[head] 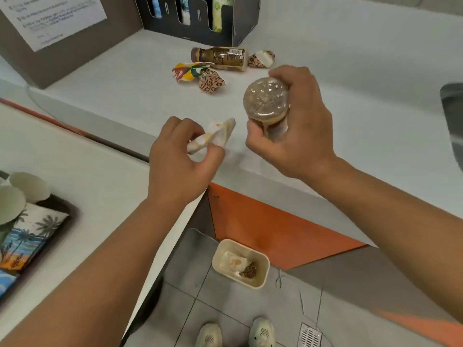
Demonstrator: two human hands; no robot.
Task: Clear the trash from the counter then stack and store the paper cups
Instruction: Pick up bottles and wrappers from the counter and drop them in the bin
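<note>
Our right hand (293, 121) grips a clear plastic bottle (266, 101), base toward us, above the pale grey tabletop (350, 58). Just left of the bottle, our left hand (180, 156) pinches a crumpled pale paper cup (215, 135). Beyond the bottle lie a brown labelled bottle (220, 57) on its side and three crushed patterned paper cups (200, 76). Below the bottle, on the floor, stands a beige bin (263, 261).

Leopard-print crumpled cup (211, 83), brown bottle (219, 57), orange cabinet panel (263, 226), beige bin (263, 266), palm-patterned cups (27, 236).
</note>
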